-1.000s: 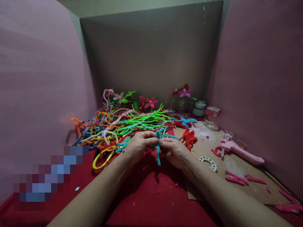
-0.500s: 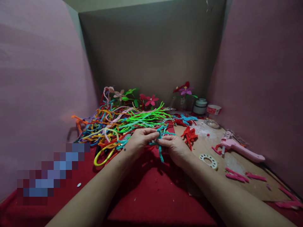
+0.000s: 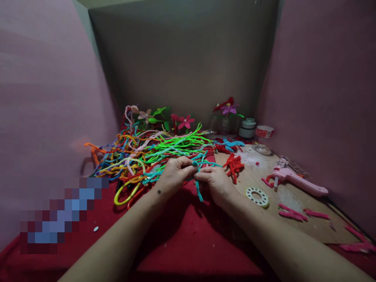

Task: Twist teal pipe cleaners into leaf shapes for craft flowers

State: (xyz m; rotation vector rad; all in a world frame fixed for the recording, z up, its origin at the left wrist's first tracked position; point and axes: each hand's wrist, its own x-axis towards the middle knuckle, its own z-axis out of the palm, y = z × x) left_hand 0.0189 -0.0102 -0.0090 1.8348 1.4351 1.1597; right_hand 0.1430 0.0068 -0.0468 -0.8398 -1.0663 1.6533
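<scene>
Two hands: left hand (image 3: 176, 173) and right hand (image 3: 216, 183) meet over the red cloth (image 3: 176, 250), fingertips nearly touching.
Teal fuzzy stem (image 3: 199, 192): between the hands, just in front of the pile — its lower end hanging free.
Left grip: thumb and forefinger pinched together on the stem's upper part.
Right grip: thumb and forefinger closed on the same stem, just below the left's.
Pile of fuzzy stems (image 3: 176, 147): behind the hands, bright green on top, orange, yellow and pink to the left.
Brown board (image 3: 252, 176): right of the pile, partly behind the right forearm.
On the board: red fuzzy bundle (image 3: 234, 168), white holed ring (image 3: 257, 197) near the right wrist, pink glue gun (image 3: 299, 181) farther right, pink strips (image 3: 292, 212) nearer.
Far edge: fuzzy flowers (image 3: 185, 121), a lidded jar (image 3: 247, 128) and a red-and-white tub (image 3: 264, 131) — side by side, these last two.
</scene>
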